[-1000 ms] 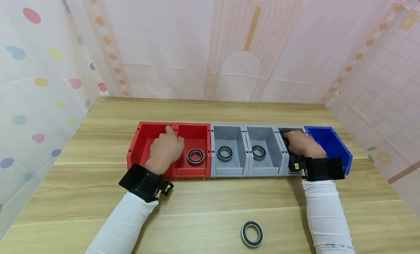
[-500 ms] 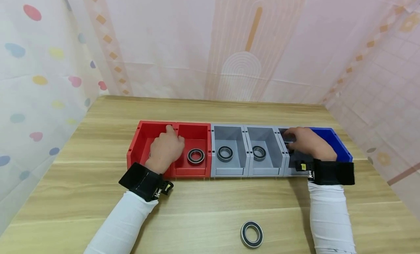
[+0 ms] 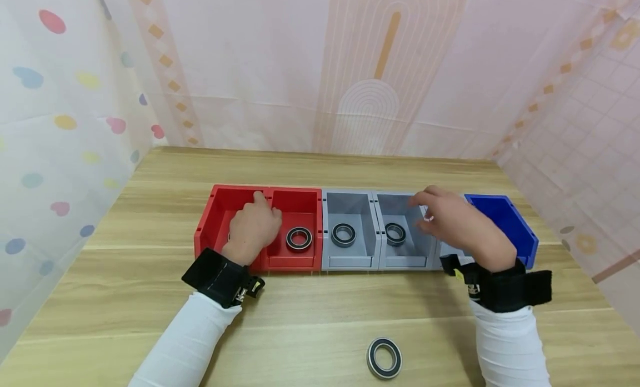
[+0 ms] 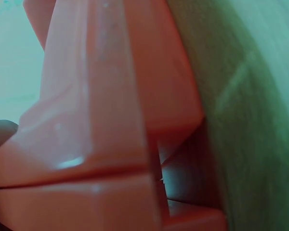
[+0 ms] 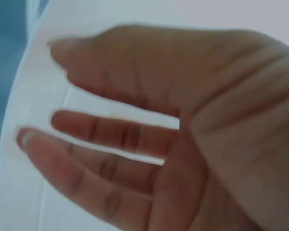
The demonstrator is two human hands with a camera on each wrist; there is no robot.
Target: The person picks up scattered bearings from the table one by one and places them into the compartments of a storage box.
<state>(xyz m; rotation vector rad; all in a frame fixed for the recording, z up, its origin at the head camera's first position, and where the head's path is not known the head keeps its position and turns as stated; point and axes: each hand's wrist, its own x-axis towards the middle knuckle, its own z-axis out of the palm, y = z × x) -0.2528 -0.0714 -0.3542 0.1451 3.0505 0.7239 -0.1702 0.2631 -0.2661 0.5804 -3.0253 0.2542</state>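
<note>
My left hand (image 3: 253, 229) reaches over the leftmost red bin (image 3: 207, 226), by the wall it shares with the second red bin (image 3: 295, 262). Its lower fingers are hidden, and I cannot tell whether they grip anything. In the left wrist view a fingertip (image 4: 1, 132) shows beside the red plastic. The right hand (image 3: 455, 220) hovers over the right-hand grey bins, fingers spread. Nothing lies between its thumb and fingers in the right wrist view. Ball bearings lie flat in the second red bin (image 3: 299, 239), the first grey bin (image 3: 343, 235) and the middle grey bin (image 3: 395, 234).
A larger ball bearing (image 3: 384, 358) lies on the wooden table (image 3: 300, 320) near the front. At the row's right end stands a blue bin (image 3: 510, 226), beyond the third grey bin, which the right hand mostly covers. Patterned curtains (image 3: 250, 70) hang behind the table.
My right hand has risen out of the third grey bin and its fingers have spread, with the wrist pulled back toward me. The left hand has stayed in place.
</note>
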